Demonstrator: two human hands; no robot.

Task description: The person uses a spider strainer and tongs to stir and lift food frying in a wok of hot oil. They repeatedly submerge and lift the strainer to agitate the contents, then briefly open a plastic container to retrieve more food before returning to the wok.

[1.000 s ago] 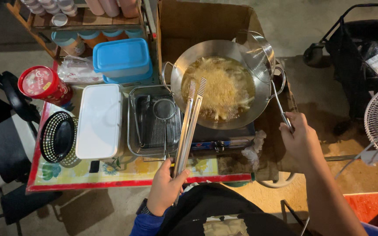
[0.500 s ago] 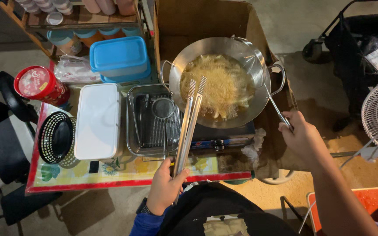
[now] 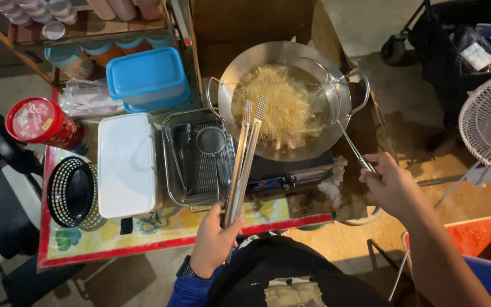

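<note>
My left hand (image 3: 213,243) grips long metal tongs (image 3: 243,159) by their rear end; the tips reach over the near rim of a steel wok (image 3: 319,142) full of bubbling oil and pale fried strips (image 3: 274,105). The tong arms lie almost together. My right hand (image 3: 390,185) holds the thin handle of a wire skimmer (image 3: 319,94), whose mesh bowl dips into the oil on the wok's right side. The wok stands on a small gas stove (image 3: 291,173).
A metal tray (image 3: 173,170) with a rack and a small strainer (image 3: 212,142) sits left of the wok. Further left are a white lidded box (image 3: 126,165), blue boxes (image 3: 148,77), a black basket (image 3: 70,190) and a red cup (image 3: 40,120). A cardboard shield (image 3: 245,23) backs the wok; a fan (image 3: 490,122) stands right.
The skimmer came down from the wok's far right rim and now lies in the oil. My right hand drew slightly nearer. The tongs stayed in place.
</note>
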